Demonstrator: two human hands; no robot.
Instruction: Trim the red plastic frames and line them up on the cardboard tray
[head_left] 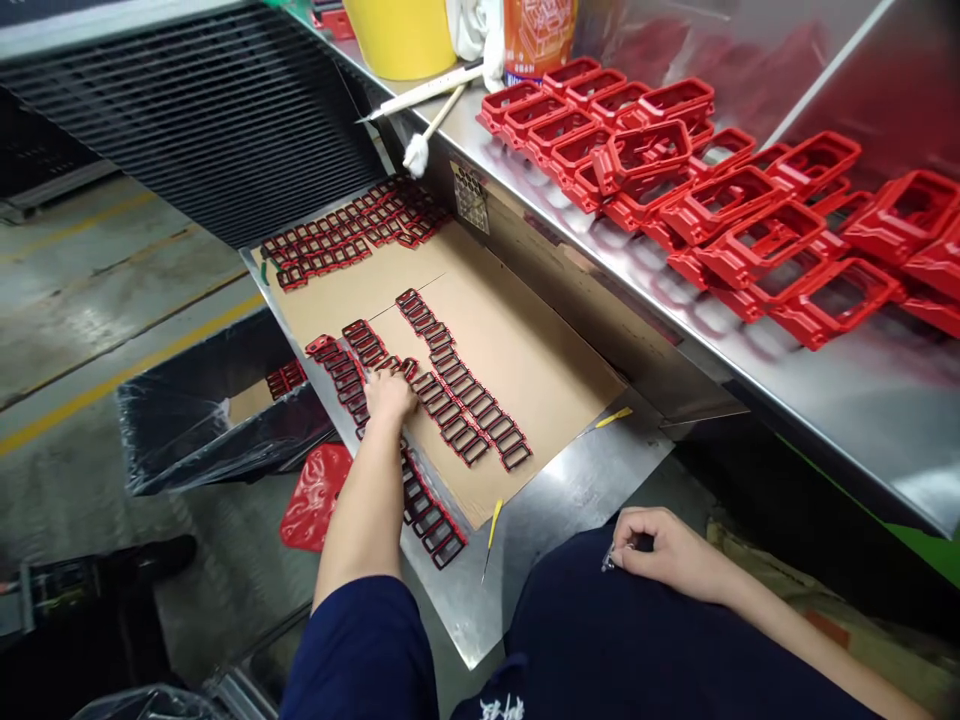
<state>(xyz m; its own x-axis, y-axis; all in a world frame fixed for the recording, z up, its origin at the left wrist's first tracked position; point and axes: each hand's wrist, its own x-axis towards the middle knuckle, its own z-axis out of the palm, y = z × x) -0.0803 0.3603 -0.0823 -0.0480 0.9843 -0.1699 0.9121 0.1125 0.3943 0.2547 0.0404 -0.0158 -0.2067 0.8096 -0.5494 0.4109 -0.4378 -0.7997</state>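
My left hand (391, 396) reaches over the cardboard sheet (525, 345) and touches a row of red and black frames (363, 344); its fingertips are too small to tell whether they grip one. Beside it lie another row (341, 376) on the left and a long row (472, 395) on the right. My right hand (654, 545) rests by my lap, thumb and fingers pinched on a small shiny metal piece (608, 560).
Red housings (720, 190) crowd the metal shelf (847, 400) above. A yellow bucket (401, 38) stands at its far end. Yellow-handled tools (495, 522) lie on the metal tray's edge. A plastic-lined bin (172, 415) and a person's shoe (171, 556) are at left.
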